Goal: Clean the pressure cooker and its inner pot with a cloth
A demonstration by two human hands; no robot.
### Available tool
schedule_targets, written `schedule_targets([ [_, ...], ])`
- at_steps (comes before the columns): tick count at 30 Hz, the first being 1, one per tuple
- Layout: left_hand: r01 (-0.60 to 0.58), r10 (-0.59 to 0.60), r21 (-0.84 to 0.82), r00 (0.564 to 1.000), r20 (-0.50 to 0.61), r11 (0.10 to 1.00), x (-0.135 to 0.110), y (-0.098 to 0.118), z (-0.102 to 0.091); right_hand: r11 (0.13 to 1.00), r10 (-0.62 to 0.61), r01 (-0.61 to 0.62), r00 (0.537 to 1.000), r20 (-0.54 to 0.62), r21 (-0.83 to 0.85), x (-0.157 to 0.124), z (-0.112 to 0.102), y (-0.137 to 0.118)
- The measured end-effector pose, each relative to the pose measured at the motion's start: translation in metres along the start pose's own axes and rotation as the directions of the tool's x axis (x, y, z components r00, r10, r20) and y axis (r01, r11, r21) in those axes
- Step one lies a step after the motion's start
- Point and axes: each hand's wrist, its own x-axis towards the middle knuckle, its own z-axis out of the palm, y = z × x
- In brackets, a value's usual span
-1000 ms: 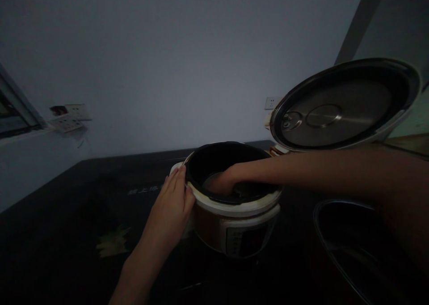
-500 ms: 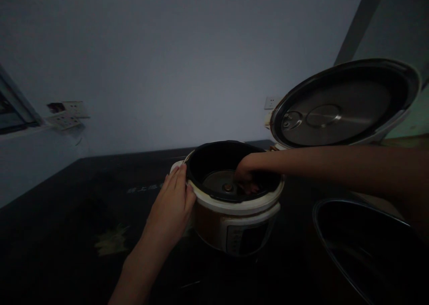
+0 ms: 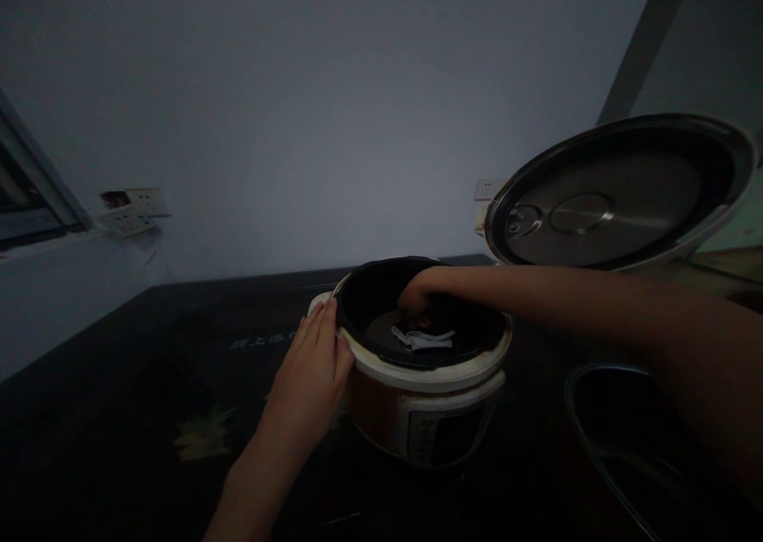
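A white and brown rice cooker (image 3: 426, 415) stands on a dark counter with its lid (image 3: 613, 196) swung up to the right. My left hand (image 3: 313, 375) rests flat against the cooker's left rim, fingers together. My right hand (image 3: 417, 297) reaches down into the dark inside of the cooker, fingers bunched on a pale cloth (image 3: 424, 338) that lies on the metal bottom plate.
A dark round pot (image 3: 620, 447) sits on the counter at the right, partly behind my right arm. Wall sockets (image 3: 134, 212) are at the left and another socket (image 3: 487, 188) behind the lid. A pale leaf pattern (image 3: 203, 435) marks the dark counter (image 3: 119, 415).
My right hand has moved from the front left of the cooker's inside to the back. A pale cloth now shows under it. My left hand has stayed on the rim.
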Motion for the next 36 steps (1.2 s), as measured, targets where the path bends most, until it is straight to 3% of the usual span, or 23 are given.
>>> schedule_targets([
  [4,-0.008,0.008,0.001,1.0,-0.017,1.0,-0.001,-0.001,0.002,0.996,0.085,-0.087,0.994,-0.062,-0.031,-0.007,-0.012,-0.014],
  [10,-0.018,0.017,-0.01,1.0,-0.023,1.0,0.0,-0.005,0.004,0.999,-0.043,0.042,0.95,-0.31,-0.011,-0.048,-0.025,-0.019],
  [15,-0.021,0.021,-0.008,1.0,-0.016,1.0,0.002,-0.007,0.005,0.989,-0.141,0.142,0.86,-0.491,-0.035,-0.083,-0.011,-0.022],
  [19,-0.013,0.013,-0.006,0.999,-0.045,1.0,0.002,-0.008,0.008,0.975,-0.215,0.199,0.746,-0.63,-0.096,-0.112,0.012,-0.027],
  [21,0.0,-0.001,-0.013,0.998,-0.063,1.0,0.002,-0.01,0.01,0.961,-0.268,0.233,0.668,-0.694,-0.147,-0.127,0.026,-0.028],
  [27,-0.023,0.011,-0.097,0.993,-0.117,0.995,0.005,-0.015,0.005,0.868,-0.433,0.406,0.34,-0.835,-0.284,-0.166,0.079,-0.024],
  [31,-0.085,0.044,-0.186,0.976,-0.212,0.979,-0.003,0.009,-0.018,0.809,-0.496,0.441,0.157,-0.854,-0.389,-0.182,0.113,-0.025],
  [33,-0.146,0.078,-0.332,0.975,-0.21,0.932,-0.012,0.031,-0.029,0.795,-0.513,0.434,0.108,-0.852,-0.424,-0.187,0.125,-0.027],
  [36,-0.169,0.099,-0.56,0.983,-0.152,0.811,-0.024,0.069,-0.036,0.821,-0.498,0.37,0.089,-0.863,-0.436,-0.189,0.136,-0.033],
])
